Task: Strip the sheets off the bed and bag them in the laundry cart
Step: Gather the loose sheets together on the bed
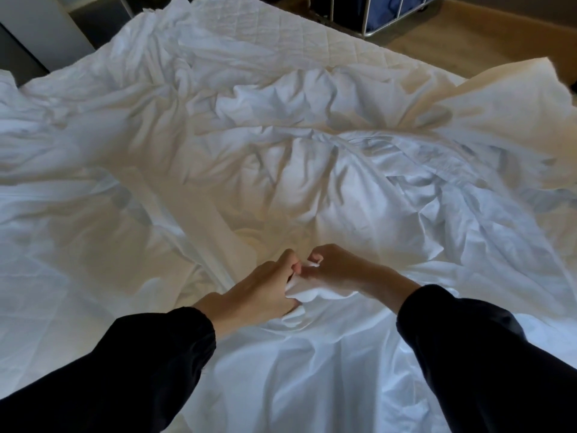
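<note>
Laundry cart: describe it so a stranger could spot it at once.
Look past the far edge of the bed. On the wooden floor beyond stands the laundry cart: a silver metal frame holding dark blue fabric, the only blue thing among white sheets.

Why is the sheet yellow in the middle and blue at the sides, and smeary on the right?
Head view: warm yellowish light falls on the middle of the sheet, while its sides look cooler and bluish; the folds cast soft shadows; the sheet's far right side is smeared, likely motion blur; the left hand and right hand, both pinching the sheet, look sharper.
</note>
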